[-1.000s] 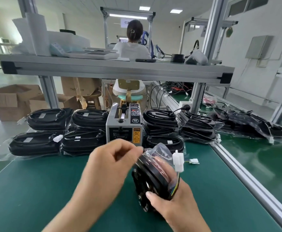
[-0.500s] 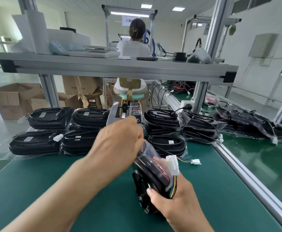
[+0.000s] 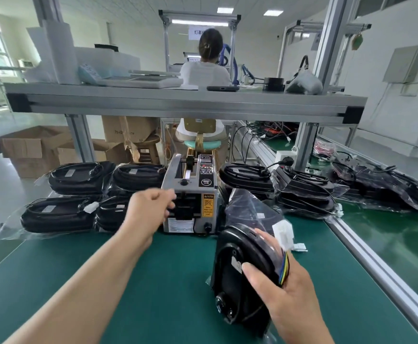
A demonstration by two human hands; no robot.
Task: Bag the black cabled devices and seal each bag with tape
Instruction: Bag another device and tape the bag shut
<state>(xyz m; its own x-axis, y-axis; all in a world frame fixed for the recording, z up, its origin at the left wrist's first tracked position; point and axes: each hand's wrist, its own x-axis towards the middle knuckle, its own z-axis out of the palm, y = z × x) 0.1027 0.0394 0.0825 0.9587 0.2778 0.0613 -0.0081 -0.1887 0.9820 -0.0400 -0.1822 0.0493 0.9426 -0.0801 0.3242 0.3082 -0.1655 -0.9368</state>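
While the right hand (image 3: 284, 291) grips the black cabled device (image 3: 237, 264) at the near right, thumb on its near face and fingers wrapped over its far edge, the device stands on edge on the green tabletop (image 3: 153, 281). It sits inside a clear bag (image 3: 250, 207) whose loose mouth sticks up unsealed on the far side. A white connector (image 3: 282, 230) on coloured wires pokes up above the fingers. Farther in, the left hand (image 3: 148, 207) is stretched to the front of the tape dispenser (image 3: 190, 194), fingers loosely curled at its outlet; whether a strip of tape is pinched between them cannot be told. By this, bagging of this unit looks done and taping is the step in hand: a strip must come off, and the bag's mouth be folded and stuck down. Beside the dispenser, bagged devices (image 3: 78, 194) lie stacked to its left and further bagged stacks (image 3: 302, 189) to its right, so much of the batch appears finished, though their seals are too small to check. Beyond, a metal shelf (image 3: 178, 103) spans above the tabletop, and a seated person (image 3: 208, 70) sits with back turned.
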